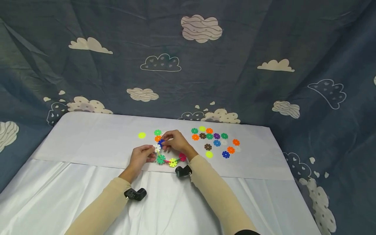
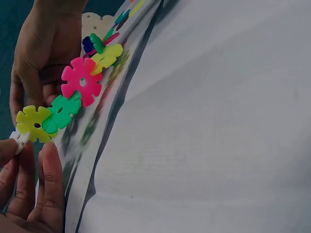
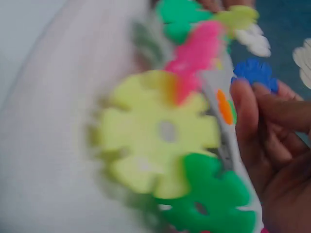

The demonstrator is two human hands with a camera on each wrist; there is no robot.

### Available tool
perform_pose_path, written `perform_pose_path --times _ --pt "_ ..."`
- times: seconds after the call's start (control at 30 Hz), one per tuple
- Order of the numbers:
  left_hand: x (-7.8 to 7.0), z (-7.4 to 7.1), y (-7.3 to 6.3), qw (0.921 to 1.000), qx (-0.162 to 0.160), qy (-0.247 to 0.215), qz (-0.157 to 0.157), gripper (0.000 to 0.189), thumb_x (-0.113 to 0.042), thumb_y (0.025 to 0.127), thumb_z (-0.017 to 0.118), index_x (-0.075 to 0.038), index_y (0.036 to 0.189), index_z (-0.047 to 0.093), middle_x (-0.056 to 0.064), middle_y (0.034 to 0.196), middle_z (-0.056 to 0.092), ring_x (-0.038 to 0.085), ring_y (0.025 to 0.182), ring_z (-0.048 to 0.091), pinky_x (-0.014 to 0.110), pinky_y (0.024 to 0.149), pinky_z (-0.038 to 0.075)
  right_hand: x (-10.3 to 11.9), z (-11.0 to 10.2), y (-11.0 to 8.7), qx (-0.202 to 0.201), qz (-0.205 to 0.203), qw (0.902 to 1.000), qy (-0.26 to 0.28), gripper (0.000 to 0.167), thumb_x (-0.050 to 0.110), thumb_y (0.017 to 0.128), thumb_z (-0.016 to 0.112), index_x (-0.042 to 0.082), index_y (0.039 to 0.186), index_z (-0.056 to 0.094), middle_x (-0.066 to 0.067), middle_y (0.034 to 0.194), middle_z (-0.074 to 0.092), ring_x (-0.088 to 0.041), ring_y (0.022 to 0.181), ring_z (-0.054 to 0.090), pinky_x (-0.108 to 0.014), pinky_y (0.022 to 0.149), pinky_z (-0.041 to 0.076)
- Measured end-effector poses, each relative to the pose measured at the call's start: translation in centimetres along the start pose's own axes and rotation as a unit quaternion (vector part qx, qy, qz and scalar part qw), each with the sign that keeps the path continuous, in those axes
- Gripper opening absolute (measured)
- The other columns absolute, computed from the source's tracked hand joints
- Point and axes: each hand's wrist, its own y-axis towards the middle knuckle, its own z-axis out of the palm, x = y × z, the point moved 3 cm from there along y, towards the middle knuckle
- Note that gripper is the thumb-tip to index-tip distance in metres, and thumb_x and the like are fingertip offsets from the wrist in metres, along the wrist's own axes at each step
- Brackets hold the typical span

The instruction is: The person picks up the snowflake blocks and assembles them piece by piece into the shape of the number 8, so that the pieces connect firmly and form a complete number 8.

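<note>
Over the middle of the white table, my left hand (image 1: 140, 156) pinches a white notched plastic disc (image 1: 157, 148) between thumb and fingers. This disc ends a chain of interlocked flower-shaped discs: yellow (image 2: 30, 116), green (image 2: 68, 114), pink (image 2: 73, 85), then another yellow (image 3: 136, 116), another green (image 3: 221, 189) and a pink one (image 1: 182, 157) near the right wrist. My right hand (image 1: 176, 140) pinches a separate blue disc (image 3: 253, 73) by its edge, close beside the white one. Whether the blue and white discs touch, I cannot tell.
Behind the hands lie a loose green disc (image 1: 157, 132), an orange disc (image 1: 158, 138) and a yellow disc (image 1: 142, 135). Several loose discs of mixed colours, among them a purple disc (image 1: 216, 136), spread to the right. A dark cloud-patterned curtain (image 1: 164, 39) hangs behind the table.
</note>
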Motion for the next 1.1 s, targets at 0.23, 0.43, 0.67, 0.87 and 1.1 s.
perform_pose_path --times 0.23,0.43,0.67,0.87,1.1 --pt "0.0 0.1 0.0 0.9999 0.000 0.014 -0.006 0.028 -0.009 0.097 0.057 0.012 0.117 0.056 0.005 0.084 0.065 0.010 0.068 0.061 0.023 0.062 0.057 0.0 -0.4 0.0 0.026 -0.010 0.9922 0.121 0.020 0.007 0.098 0.055 -0.010 0.107 0.062 -0.010 0.084 0.066 -0.015 0.070 0.063 -0.032 0.076 0.058" --pt "0.2 0.2 0.3 0.9997 -0.001 0.022 -0.011 0.029 -0.009 0.098 0.057 0.011 0.117 0.057 0.006 0.086 0.065 0.010 0.069 0.062 0.023 0.064 0.058 -0.2 -0.1 0.1 0.022 -0.016 0.9927 0.118 0.021 0.009 0.099 0.053 -0.010 0.105 0.061 -0.007 0.084 0.064 -0.014 0.072 0.061 -0.031 0.078 0.057" --pt "0.2 0.1 0.0 1.0000 -0.001 -0.005 0.000 0.029 -0.003 0.097 0.056 0.017 0.117 0.053 0.003 0.079 0.066 0.006 0.064 0.064 0.020 0.065 0.057 0.1 0.6 -0.3 0.020 -0.026 0.9957 0.086 0.020 0.009 0.096 0.060 -0.009 0.106 0.063 -0.006 0.087 0.066 -0.015 0.076 0.063 -0.030 0.079 0.056" --pt "0.5 0.0 -0.2 0.9994 -0.011 -0.031 0.001 0.028 0.002 0.095 0.056 0.019 0.117 0.051 0.002 0.079 0.068 0.005 0.063 0.065 0.018 0.066 0.056 0.0 0.8 -0.6 -0.020 -0.004 0.9964 0.082 0.021 0.012 0.090 0.069 -0.006 0.102 0.070 -0.009 0.086 0.071 -0.020 0.077 0.065 -0.030 0.077 0.056" --pt "0.3 0.3 -0.2 0.9978 -0.023 -0.059 0.022 0.026 0.008 0.092 0.056 0.022 0.113 0.052 0.003 0.076 0.067 0.006 0.062 0.066 0.019 0.067 0.057 0.7 0.7 -0.8 -0.043 -0.020 0.9959 0.078 0.020 0.006 0.087 0.070 -0.007 0.102 0.072 -0.016 0.096 0.072 -0.009 0.076 0.067 -0.027 0.077 0.057"
